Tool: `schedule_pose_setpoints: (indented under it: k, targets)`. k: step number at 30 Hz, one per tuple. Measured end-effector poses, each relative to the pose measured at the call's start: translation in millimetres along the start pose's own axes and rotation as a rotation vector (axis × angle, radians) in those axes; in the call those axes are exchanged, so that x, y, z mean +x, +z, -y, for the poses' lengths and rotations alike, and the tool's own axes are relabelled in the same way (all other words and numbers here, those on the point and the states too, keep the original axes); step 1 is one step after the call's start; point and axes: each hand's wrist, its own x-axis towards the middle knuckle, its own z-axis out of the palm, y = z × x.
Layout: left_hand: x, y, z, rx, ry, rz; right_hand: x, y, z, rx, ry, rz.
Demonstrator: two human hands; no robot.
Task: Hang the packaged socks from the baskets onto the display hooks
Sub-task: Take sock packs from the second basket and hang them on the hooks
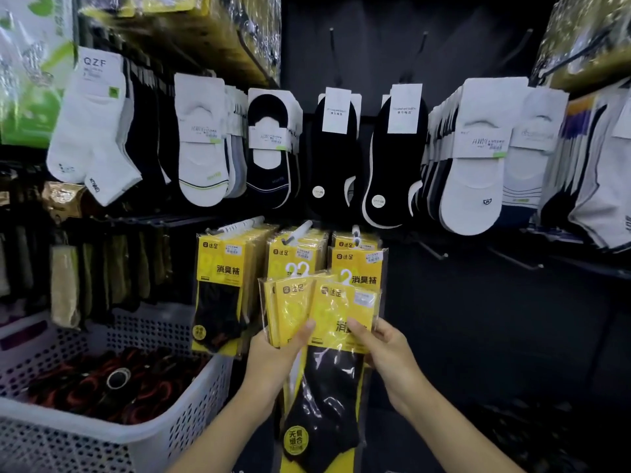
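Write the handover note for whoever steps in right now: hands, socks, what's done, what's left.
Left hand: grips the held packs, a fan of yellow sock packs.
Right hand: pinches the front pack of that fan.
Done: hung packs fill three hooks just above the hands.
Left: none of the held packs is on a hook yet; bare hooks stand to the right.
Basket, lower left, holds dark items; whether they are socks cannot be told.
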Motion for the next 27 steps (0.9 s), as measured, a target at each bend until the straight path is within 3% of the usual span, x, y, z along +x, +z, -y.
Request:
schedule_pose_setpoints:
  k: [9,15,23,27]
  targets:
    - [17,-36,-7,0.020,0.053,-0.140,28,-21,26,0.000,-0.057,-0.201]
    - [24,-44,-12,0.006,0.093,-0.162,54,-14,41,-0.125,-0.104,-0.190]
    - [26,-44,-17,0.013,0.129,-0.166,88,-10,29,-0.139,-0.022,-0.253]
    - [26,-38,-18,0.008,0.129,-0.129,102,-19,15,-0.166,0.046,-0.394]
